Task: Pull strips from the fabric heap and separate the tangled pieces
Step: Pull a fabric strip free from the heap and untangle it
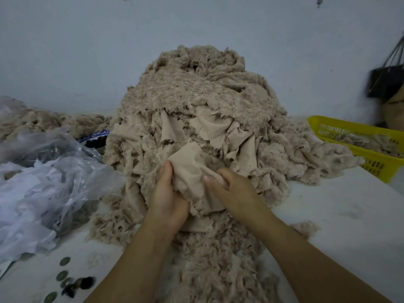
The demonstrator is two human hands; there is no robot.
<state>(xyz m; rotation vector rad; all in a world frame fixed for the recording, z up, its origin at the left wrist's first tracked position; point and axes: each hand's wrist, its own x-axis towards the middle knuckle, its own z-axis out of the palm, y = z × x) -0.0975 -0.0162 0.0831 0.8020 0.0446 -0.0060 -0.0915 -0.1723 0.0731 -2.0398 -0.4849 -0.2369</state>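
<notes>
Nearest: small round discs (coins or buttons, can't tell) lie at the near-left of the table; a trail of fluffy strips runs btw the forearms toward the person.

Just past that, both hands work one beige piece at the foot of the fabric heap; L hand grips its left edge, thumb on top, fingers curled under; R hand grips the right edge, thumb pressed on the cloth, fingers dug in behind.

The piece sits directly ahead, btw the hands, smooth backing up; long axis approx near-to-far; near end bunched in the grip, far end lying against the heap's slope, prob. tangled w/ its neighbours, though the join is hidden. Neither hand is nearer; both are on it, so the move looks like a pull back toward the body or a spread sideways.

Room: tabletop shows open on the near-right, so R can swing out; the left is crowded by crumpled plastic bags touching the heap's skirt, so L has little.

Farther right, a yellow basket w/ some strips in it; the heap's fringe reaches it. Behind: a lower 2nd pile far left; a black bag hangs far right; the pale wall is close behind the heap, so no room fwd.
</notes>
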